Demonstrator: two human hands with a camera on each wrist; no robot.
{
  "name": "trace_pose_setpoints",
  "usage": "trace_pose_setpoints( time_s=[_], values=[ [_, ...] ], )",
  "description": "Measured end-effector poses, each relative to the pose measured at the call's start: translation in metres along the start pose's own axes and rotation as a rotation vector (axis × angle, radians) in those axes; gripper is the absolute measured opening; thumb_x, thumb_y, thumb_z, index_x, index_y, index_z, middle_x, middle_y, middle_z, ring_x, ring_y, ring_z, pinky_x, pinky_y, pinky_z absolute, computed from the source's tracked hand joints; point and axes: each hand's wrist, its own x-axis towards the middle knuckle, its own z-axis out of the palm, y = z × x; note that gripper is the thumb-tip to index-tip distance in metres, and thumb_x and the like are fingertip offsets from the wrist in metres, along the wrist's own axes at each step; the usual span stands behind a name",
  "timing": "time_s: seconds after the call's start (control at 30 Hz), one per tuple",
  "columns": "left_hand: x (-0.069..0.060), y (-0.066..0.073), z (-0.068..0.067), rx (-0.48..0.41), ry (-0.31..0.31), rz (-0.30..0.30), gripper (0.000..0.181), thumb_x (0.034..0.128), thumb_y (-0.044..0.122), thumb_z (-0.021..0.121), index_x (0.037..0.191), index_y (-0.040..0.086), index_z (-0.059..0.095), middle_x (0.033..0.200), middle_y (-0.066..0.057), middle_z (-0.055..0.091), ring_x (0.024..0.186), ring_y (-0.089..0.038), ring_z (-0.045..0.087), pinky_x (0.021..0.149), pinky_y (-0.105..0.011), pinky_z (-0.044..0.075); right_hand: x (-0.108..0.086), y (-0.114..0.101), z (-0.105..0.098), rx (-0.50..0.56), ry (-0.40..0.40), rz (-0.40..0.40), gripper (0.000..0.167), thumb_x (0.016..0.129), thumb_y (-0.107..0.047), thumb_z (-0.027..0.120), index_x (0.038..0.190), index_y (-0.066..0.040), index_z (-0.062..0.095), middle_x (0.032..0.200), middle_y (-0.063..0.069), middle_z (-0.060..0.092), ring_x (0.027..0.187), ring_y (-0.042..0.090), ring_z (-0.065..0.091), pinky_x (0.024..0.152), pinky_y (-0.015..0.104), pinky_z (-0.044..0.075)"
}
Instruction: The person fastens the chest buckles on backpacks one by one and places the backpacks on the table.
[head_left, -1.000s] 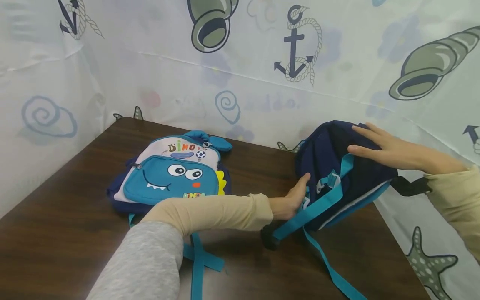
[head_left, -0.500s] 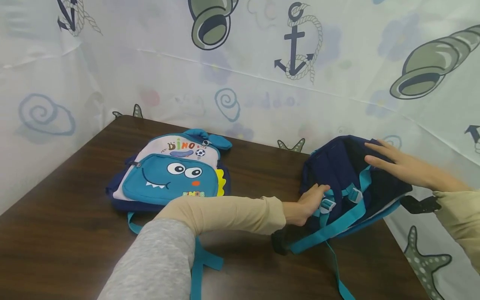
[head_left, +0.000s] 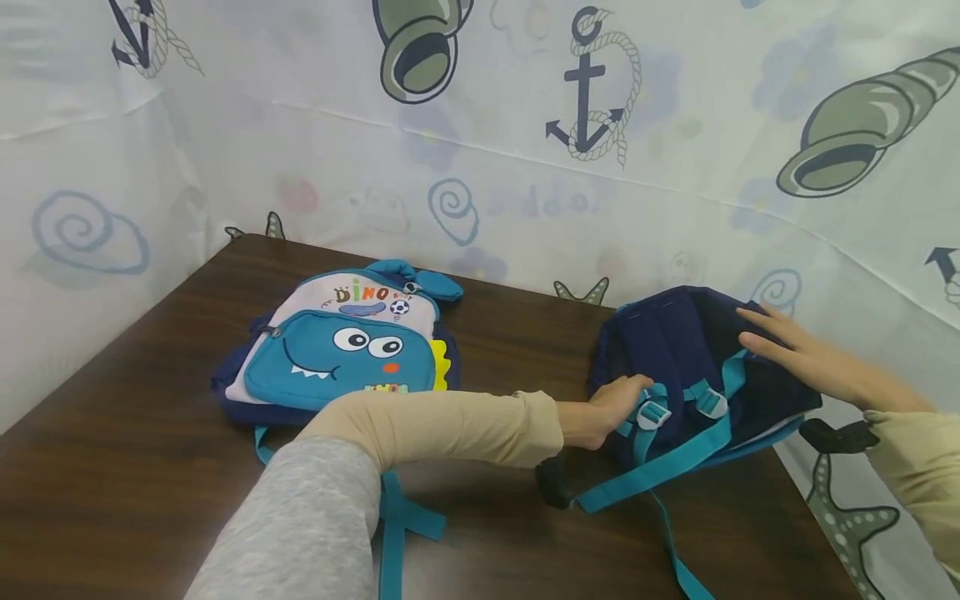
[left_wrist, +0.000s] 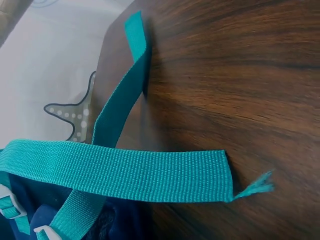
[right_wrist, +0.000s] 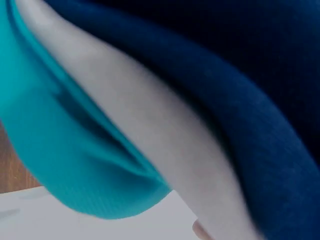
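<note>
In the head view a navy backpack lies at the table's right with its back side and teal straps up. My left hand touches its left side by a white buckle; the fingers look extended. My right hand rests with spread, straight fingers on its upper right side. The left wrist view has teal straps hanging over the wood. In the right wrist view the bag's navy, white and teal cloth fills most of the picture, with a fingertip at the bottom.
A second backpack with a dinosaur face lies front up on the left of the brown table. Its teal strap trails toward the near edge, partly behind my left sleeve. A printed cloth hangs behind the table.
The navy backpack has come down lower and tilted flatter, its near side shifting right. Both hands have moved down with it, the left one also to the right. The dinosaur backpack stays put.
</note>
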Motion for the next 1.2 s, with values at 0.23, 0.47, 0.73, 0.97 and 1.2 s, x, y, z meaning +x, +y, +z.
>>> trace_pose_setpoints(
  time_s=[0.23,0.47,0.73,0.97,1.2],
  values=[
    [-0.002,0.001,-0.013,0.050,0.014,-0.010,0.062,0.0923,0.042,0.055,0.146,0.012,0.048,0.149,-0.002,0.049,0.137,-0.022,0.042,0.117,-0.048,0.031,0.007,-0.003,0.011,-0.001,0.001,-0.015,0.075,0.104,-0.052,0.033,0.161,-0.011,0.005,0.162,0.026,-0.020,0.141,0.066,-0.006,0.095,0.087,0.008],
    [-0.013,-0.001,-0.027,0.084,0.024,-0.027,0.064,0.0895,0.039,0.060,0.143,0.007,0.047,0.135,-0.008,0.054,0.124,-0.027,0.046,0.113,-0.050,0.035,0.013,-0.003,0.031,0.046,-0.006,-0.018,0.077,0.104,-0.052,0.035,0.162,-0.012,0.004,0.163,0.026,-0.019,0.144,0.062,-0.009,0.097,0.086,0.007],
    [-0.024,-0.001,-0.050,0.135,-0.004,-0.076,0.078,0.0888,0.037,0.063,0.155,0.011,0.031,0.162,-0.011,0.026,0.148,-0.032,0.022,0.120,-0.056,0.021,0.019,0.009,0.077,0.133,-0.054,-0.022,0.076,0.104,-0.050,0.036,0.162,-0.012,0.005,0.161,0.026,-0.025,0.143,0.063,-0.012,0.096,0.087,0.006],
    [-0.022,-0.003,-0.071,0.196,-0.025,-0.068,0.081,0.0902,0.041,0.059,0.157,0.010,0.026,0.163,-0.011,0.024,0.148,-0.032,0.023,0.121,-0.056,0.021,0.020,0.016,0.111,0.274,-0.081,-0.044,0.075,0.105,-0.043,0.039,0.161,-0.011,0.002,0.159,0.020,-0.034,0.143,0.060,-0.020,0.095,0.086,0.004],
    [-0.019,-0.005,-0.089,0.182,-0.029,-0.036,0.070,0.0989,0.049,0.045,0.154,0.008,0.032,0.159,-0.011,0.034,0.143,-0.032,0.032,0.120,-0.056,0.023,0.030,0.011,0.126,0.277,-0.083,-0.020,0.079,0.103,-0.048,0.041,0.161,-0.012,0.001,0.159,0.020,-0.036,0.142,0.063,-0.016,0.097,0.086,0.005]
  ],
)
